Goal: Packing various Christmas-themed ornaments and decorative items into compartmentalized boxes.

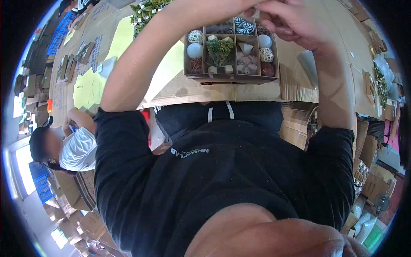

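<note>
A divided cardboard box [231, 79] stands on the table in front of me, below my hands. Its compartments hold white balls [194, 50], woven balls [266, 54], a dark red ball [268, 69], a green moss clump [220, 51] with small pale cubes, pinkish pieces [247, 64] and a black-and-white patterned bundle [244, 26]. My right hand [291, 23] is above the box's far right corner, fingers curled in; whatever they hold is hidden. Toward it reaches my left forearm; most of my left hand [251, 5] is cut off by the top edge, its fingers not distinguishable.
Green moss sprigs with pale cubes [145, 15] lie at the back left. Yellow-green sheets [92, 85] and a pale object [107, 67] are by my left arm. A grey curved piece [308, 66] lies beside my right forearm. At left sits a person in white [79, 150].
</note>
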Demonstrator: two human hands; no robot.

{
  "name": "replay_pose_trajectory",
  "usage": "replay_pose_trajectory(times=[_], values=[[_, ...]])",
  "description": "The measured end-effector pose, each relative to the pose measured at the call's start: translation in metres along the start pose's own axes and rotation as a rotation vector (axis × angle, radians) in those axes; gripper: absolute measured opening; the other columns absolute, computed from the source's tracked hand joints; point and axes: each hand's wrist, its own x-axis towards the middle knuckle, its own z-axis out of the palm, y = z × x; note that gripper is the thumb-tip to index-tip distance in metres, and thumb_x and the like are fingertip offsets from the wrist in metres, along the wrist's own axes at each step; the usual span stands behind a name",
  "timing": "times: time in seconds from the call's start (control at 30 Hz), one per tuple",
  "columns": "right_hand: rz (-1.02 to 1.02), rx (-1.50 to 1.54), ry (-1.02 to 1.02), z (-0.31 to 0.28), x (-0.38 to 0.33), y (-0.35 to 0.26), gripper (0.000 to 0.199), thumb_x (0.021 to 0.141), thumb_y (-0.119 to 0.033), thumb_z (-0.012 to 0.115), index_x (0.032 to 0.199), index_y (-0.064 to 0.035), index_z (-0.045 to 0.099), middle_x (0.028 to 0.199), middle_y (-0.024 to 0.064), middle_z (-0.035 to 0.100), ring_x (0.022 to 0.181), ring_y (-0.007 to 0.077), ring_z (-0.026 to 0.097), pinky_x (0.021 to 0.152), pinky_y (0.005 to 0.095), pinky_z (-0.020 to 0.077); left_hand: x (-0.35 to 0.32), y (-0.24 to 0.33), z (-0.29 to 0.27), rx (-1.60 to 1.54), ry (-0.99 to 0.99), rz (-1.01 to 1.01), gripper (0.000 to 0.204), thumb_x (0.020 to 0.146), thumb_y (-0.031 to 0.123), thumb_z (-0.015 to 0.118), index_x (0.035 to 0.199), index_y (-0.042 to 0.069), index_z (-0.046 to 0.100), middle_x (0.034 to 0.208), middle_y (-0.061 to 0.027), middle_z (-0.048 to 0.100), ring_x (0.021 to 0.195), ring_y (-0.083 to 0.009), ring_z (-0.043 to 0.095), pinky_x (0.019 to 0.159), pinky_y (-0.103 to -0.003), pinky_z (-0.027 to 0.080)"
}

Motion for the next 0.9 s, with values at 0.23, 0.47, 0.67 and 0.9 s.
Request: replay_pose_trajectory(times=[0.23,0.47,0.67,0.9], values=[[-0.058,0.205,-0.136,-0.027,0.0,0.033,0.018,0.095,-0.021,0.063,0.097,-0.0038,0.065,0.066,0.0068,0.06,0.045,0.0139,0.048,0.04,0.0276,0.0358,0.008,0.002,-0.02,0.03,-0.04,0.103,0.063,0.093,0.009,0.055,0.151,0.011,0.03,0.123,-0.0193,0.057,0.114,-0.0348,0.06,0.089,-0.041,0.054],[0.015,0.292,0.596,-0.039,-0.015,0.147,0.03,0.098,-0.031,0.059,0.083,-0.0061,0.067,0.064,0.0003,0.056,0.05,0.0076,0.044,0.045,0.0226,0.0317,-0.083,0.043,-0.011,-0.275,-0.129,-0.209,0.075,0.086,0.045,0.071,0.147,0.011,0.043,0.138,-0.0183,0.053,0.127,-0.0394,0.052,0.108,-0.045,0.043],[0.1,0.36,0.5,0.041,0.003,0.294,0.029,0.096,-0.027,0.063,0.079,-0.004,0.07,0.062,0.0034,0.06,0.046,0.0116,0.049,0.042,0.0291,0.033,-0.114,0.071,0.009,-0.131,-0.34,-0.232,0.07,0.087,0.038,0.071,0.145,0.009,0.044,0.15,-0.0162,0.042,0.141,-0.0352,0.038,0.115,-0.046,0.035],[0.314,0.2,0.461,0.04,0.007,0.319,0.043,0.093,-0.036,0.067,0.069,-0.0007,0.068,0.055,0.0067,0.058,0.044,0.0174,0.054,0.042,0.0337,0.0398,-0.112,0.07,0.012,-0.15,-0.326,-0.259,0.075,0.08,0.034,0.077,0.143,0.009,0.046,0.149,-0.015,0.044,0.139,-0.0343,0.041,0.113,-0.044,0.039]])
